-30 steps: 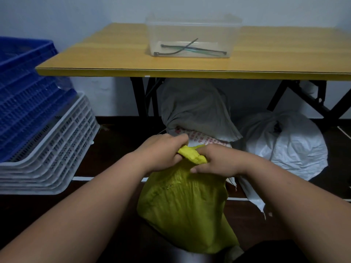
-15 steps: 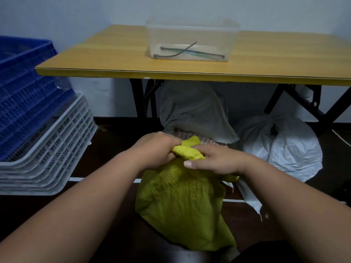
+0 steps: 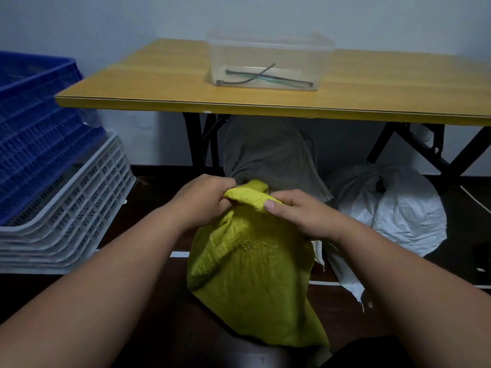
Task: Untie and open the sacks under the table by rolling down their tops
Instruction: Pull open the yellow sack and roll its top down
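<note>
Head view, frame centre: left hand [image 3: 204,201] and right hand [image 3: 297,216], fingers curled, gripping yellow sack [image 3: 252,274] bunched top.

Two bare forearms without sleeves, left hand [image 3: 203,201] and right hand [image 3: 297,212] without gloves, rings or watch, short trimmed nail on the right thumb, dark clothing at the near right edge
</note>
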